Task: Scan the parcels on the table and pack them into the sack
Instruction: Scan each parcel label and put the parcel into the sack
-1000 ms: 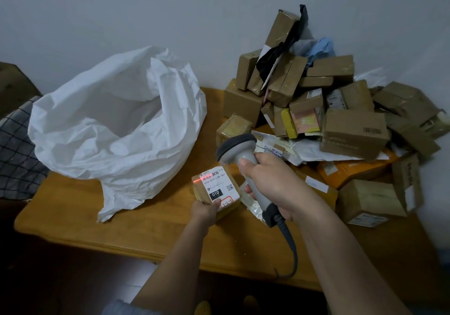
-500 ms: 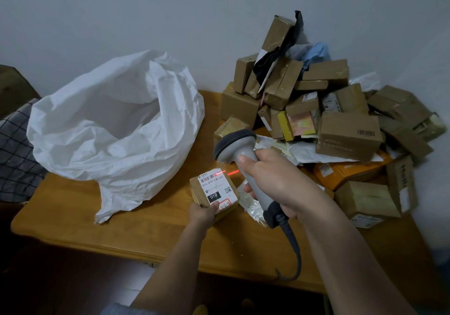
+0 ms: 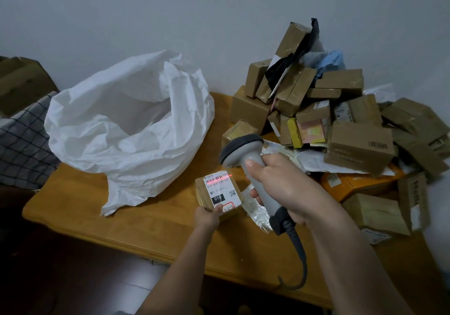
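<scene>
Your left hand (image 3: 207, 217) grips the small brown cardboard parcel (image 3: 219, 194) by its near corner, thumb pressed on the white shipping label (image 3: 222, 191), holding it just above the wooden tabletop (image 3: 151, 214) towards the middle of the front edge. That label faces up at you, reading "010" in a black box with a red-ringed handwritten mark beneath. Your right hand (image 3: 280, 190) is wrapped round the handle of the grey handheld barcode scanner (image 3: 253, 166), fingers curled tight, its dark-rimmed head tipped down and left towards the parcel. The thin red laser line (image 3: 219, 177) lies right across the barcode at the label's top edge. The scanner's dark cable (image 3: 300, 258) drops from the handle's base and curls past the tabletop's front edge. Under the scanner lies a crinkled clear plastic wrapper (image 3: 258, 213), just beside the parcel. Over on the left half of the tabletop sits the big white woven sack (image 3: 126, 129), mouth gaping open towards you, its lip slumped down near the parcel. The back right corner is heaped with a pile of brown cardboard boxes (image 3: 328, 119), stacked against the wall and spilling along the right edge, with white mailer bags (image 3: 314, 160) tucked among them. A checked cloth (image 3: 24, 139) sits off the tabletop's left edge.
</scene>
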Demonstrator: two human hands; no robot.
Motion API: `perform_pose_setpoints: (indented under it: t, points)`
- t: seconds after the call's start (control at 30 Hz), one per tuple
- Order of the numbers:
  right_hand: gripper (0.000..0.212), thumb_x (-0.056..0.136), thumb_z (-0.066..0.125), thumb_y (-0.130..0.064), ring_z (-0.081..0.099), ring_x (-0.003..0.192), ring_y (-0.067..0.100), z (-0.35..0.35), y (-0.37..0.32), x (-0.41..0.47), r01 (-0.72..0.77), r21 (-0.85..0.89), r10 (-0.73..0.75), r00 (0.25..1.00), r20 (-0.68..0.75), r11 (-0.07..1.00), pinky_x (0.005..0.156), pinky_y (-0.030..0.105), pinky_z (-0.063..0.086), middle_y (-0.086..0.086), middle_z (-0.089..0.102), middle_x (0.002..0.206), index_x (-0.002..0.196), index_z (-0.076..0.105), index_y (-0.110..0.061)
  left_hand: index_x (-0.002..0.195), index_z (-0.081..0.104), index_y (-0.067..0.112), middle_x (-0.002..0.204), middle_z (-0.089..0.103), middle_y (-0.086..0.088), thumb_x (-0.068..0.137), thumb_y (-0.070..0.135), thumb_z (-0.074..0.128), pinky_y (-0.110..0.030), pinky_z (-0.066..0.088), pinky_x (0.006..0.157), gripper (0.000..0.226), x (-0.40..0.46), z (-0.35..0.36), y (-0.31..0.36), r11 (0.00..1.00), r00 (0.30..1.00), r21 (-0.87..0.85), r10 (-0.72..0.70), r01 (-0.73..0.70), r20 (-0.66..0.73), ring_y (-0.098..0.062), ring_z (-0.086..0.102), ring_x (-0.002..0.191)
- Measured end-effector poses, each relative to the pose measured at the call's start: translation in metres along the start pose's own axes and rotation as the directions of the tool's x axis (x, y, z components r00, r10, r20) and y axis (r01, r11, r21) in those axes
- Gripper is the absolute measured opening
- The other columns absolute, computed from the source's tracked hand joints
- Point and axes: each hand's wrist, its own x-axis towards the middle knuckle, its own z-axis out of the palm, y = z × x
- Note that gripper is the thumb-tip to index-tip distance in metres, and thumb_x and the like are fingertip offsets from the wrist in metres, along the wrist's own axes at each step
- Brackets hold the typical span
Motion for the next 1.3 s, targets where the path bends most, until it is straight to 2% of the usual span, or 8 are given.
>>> perform_pose_setpoints:
  t: [0.2,0.37,0.53,0.73,0.87,1.0,1.13,1.3]
  points:
    - [0.030,0.102,0.041,-0.035,0.063,0.075,0.014,0.010,0.006,0.025,-0.016,-0.011,0.016,0.999,0.029,1.000,0.069,0.031,0.053,0.008,0.063,0.088,0.116,0.050,-0.011,0.129,0.055,-0.001,0.122,0.064,-0.017,0.091,0.019,0.068,-0.047,0.055,0.091,0.045,0.008,0.002,0.003,0.999,0.999,-0.040,-0.034,0.032,-0.028,-0.034,0.063,0.106]
    - [0.024,0.103,0.040,-0.033,0.059,0.068,0.006,0.031,0.021,0.059,-0.047,-0.028,0.049,0.996,0.075,0.998,0.049,0.018,0.040,0.000,0.057,0.082,0.112,0.048,-0.013,0.124,0.059,-0.002,0.114,0.067,-0.016,0.092,0.022,0.066,-0.039,0.056,0.081,0.040,0.011,0.003,0.000,0.999,0.999,-0.032,-0.026,0.025,-0.040,-0.031,0.065,0.100]
    - [0.025,0.103,0.040,-0.033,0.062,0.074,0.012,0.038,0.039,0.080,-0.075,0.018,0.073,0.993,0.092,0.997,0.065,0.026,0.051,0.003,0.061,0.085,0.109,0.051,-0.011,0.119,0.060,0.002,0.110,0.068,-0.012,0.091,0.025,0.068,-0.046,0.056,0.089,0.037,0.011,0.003,-0.002,0.997,0.999,-0.061,-0.043,0.041,-0.028,-0.029,0.067,0.098]
    - [0.029,0.103,0.041,-0.032,0.061,0.072,0.011,0.039,0.054,0.102,-0.091,0.049,0.085,0.989,0.118,0.995,0.053,0.022,0.047,0.004,0.062,0.088,0.115,0.053,-0.008,0.115,0.064,0.000,0.098,0.069,-0.009,0.090,0.024,0.069,-0.044,0.057,0.086,0.034,0.015,0.004,-0.005,0.998,0.998,-0.048,-0.037,0.035,-0.049,-0.029,0.068,0.094]
    - [0.025,0.103,0.041,-0.032,0.065,0.077,0.015,0.042,0.073,0.114,-0.106,0.193,0.083,0.989,0.119,0.975,0.064,0.029,0.056,0.003,0.066,0.090,0.111,0.055,-0.013,0.123,0.058,-0.001,0.097,0.065,-0.008,0.092,0.024,0.067,-0.033,0.055,0.068,0.041,0.015,0.002,-0.005,0.994,0.998,-0.092,-0.058,0.057,-0.011,-0.022,0.064,0.084]
    - [0.016,0.091,0.060,-0.018,0.070,0.078,0.017,0.038,0.112,0.120,-0.174,0.250,0.158,0.984,0.084,0.952,0.068,0.035,0.058,0.005,0.071,0.089,0.105,0.058,-0.012,0.143,0.038,0.010,0.118,0.059,-0.012,0.090,0.024,0.069,-0.040,0.054,0.079,0.063,0.010,-0.002,-0.007,0.969,0.989,-0.198,-0.144,0.150,0.045,-0.030,0.062,0.101]
    - [0.034,0.081,0.061,0.000,0.066,0.077,0.018,0.039,0.136,0.118,-0.283,0.298,0.243,0.956,0.164,0.912,0.058,0.027,0.049,0.010,0.068,0.094,0.113,0.053,-0.010,0.147,0.034,0.013,0.111,0.066,-0.010,0.090,0.015,0.067,-0.035,0.053,0.075,0.066,0.003,-0.008,-0.013,0.946,0.980,-0.274,-0.141,0.176,0.143,-0.024,0.066,0.097]
    - [0.038,0.089,0.061,-0.003,0.066,0.081,0.012,0.038,0.124,0.111,-0.161,0.318,0.139,0.986,0.090,0.934,0.054,0.018,0.050,0.004,0.064,0.102,0.122,0.047,-0.015,0.147,0.038,0.015,0.115,0.060,-0.003,0.091,0.024,0.066,-0.045,0.043,0.106,0.063,-0.009,-0.010,-0.011,0.949,0.980,-0.291,-0.065,0.119,0.190,-0.028,0.054,0.115]
